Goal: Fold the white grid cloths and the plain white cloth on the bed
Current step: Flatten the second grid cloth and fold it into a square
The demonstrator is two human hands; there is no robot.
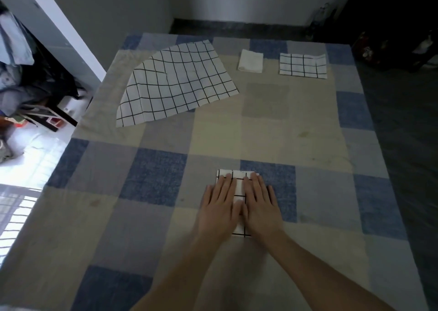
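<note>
A small folded white grid cloth (239, 189) lies on the bed near me. My left hand (219, 208) and my right hand (259, 206) rest flat on it side by side, fingers straight, covering most of it. A large white grid cloth (177, 80) lies spread out and slightly rumpled at the far left of the bed. A folded plain white cloth (250, 60) sits at the far middle. To its right lies another folded white grid cloth (303, 64).
The bed (142, 192) has a blue, grey and beige checked cover. Left of the bed is a bright tiled floor with clutter and clothes (28, 85). A grey wall stands behind, and dark floor runs along the right side.
</note>
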